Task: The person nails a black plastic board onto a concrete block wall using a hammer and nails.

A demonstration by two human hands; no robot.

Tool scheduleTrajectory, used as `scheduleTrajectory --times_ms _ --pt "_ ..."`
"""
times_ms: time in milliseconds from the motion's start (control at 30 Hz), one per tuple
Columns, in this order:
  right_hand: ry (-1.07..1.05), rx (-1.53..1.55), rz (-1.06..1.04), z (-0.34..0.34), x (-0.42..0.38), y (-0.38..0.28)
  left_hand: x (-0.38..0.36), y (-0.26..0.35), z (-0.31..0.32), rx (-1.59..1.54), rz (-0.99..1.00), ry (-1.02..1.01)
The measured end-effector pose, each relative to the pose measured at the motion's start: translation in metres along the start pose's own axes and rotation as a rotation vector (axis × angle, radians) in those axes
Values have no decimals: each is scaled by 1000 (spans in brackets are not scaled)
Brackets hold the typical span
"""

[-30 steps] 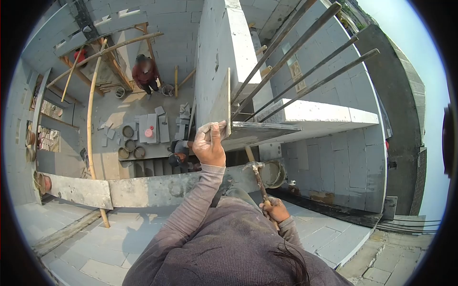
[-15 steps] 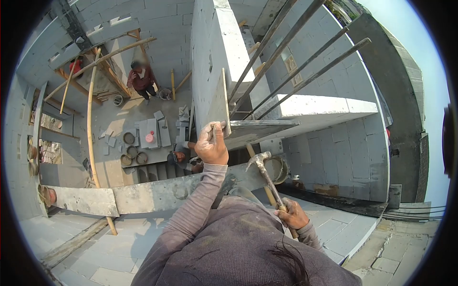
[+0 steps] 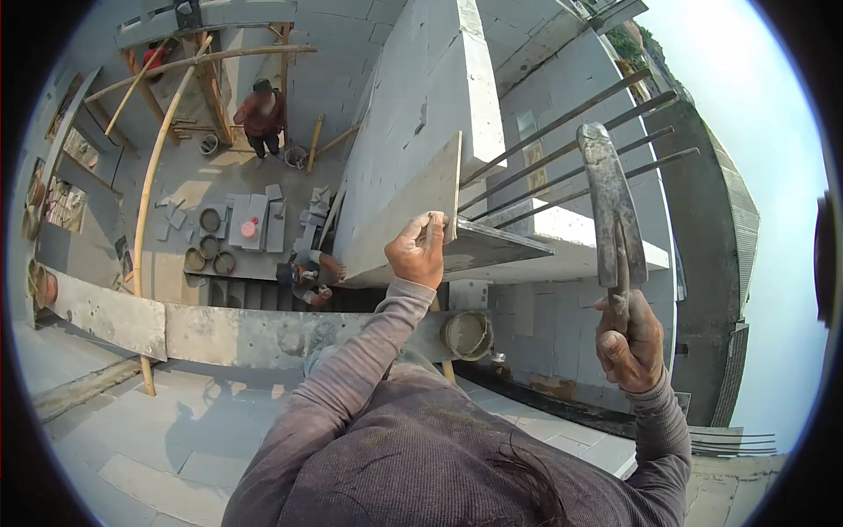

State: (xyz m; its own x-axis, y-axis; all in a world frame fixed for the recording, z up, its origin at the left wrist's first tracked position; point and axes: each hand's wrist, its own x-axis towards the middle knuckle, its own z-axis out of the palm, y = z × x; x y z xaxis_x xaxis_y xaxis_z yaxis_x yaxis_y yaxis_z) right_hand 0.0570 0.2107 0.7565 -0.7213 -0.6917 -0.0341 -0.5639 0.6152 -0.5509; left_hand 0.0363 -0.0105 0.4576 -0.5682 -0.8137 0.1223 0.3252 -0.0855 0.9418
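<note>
My right hand [image 3: 630, 347] grips a claw hammer [image 3: 606, 206] by its handle, with the head raised high and near the camera. My left hand [image 3: 417, 252] is closed in a pinch at the near edge of an upright thin board [image 3: 448, 184]; whatever is between the fingertips is too small to make out. That board stands against the end of a white block wall [image 3: 479, 97]. Beside it a dark flat panel [image 3: 496, 248] juts out to the right, under several steel bars [image 3: 580, 110].
A narrow plank walkway [image 3: 233, 329] crosses in front of me, with a bucket [image 3: 466, 335] on it. Far below, one person [image 3: 262, 119] stands on the floor and another [image 3: 303, 277] is by the stairs. A bamboo pole [image 3: 156, 193] rises at left.
The hammer has swung up from low beside my body to head height at the right. My left hand stays at the board's edge while the view has shifted.
</note>
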Motion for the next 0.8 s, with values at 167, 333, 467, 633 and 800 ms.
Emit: scheduleTrajectory --times_ms 167,333,467,633,800 --pt "-147 -291 -328 -11 71 -48 -1 -3 3 -7 64 53" --pt "-427 -549 -338 -1 120 -84 -1 -4 5 113 148 60" --pt "-586 -758 -174 11 139 -109 0 0 8 138 252 121" --pt "-554 -697 -167 16 137 -110 0 2 10 147 259 122" --pt "-602 -749 -130 11 139 -81 -3 0 12 124 231 121"
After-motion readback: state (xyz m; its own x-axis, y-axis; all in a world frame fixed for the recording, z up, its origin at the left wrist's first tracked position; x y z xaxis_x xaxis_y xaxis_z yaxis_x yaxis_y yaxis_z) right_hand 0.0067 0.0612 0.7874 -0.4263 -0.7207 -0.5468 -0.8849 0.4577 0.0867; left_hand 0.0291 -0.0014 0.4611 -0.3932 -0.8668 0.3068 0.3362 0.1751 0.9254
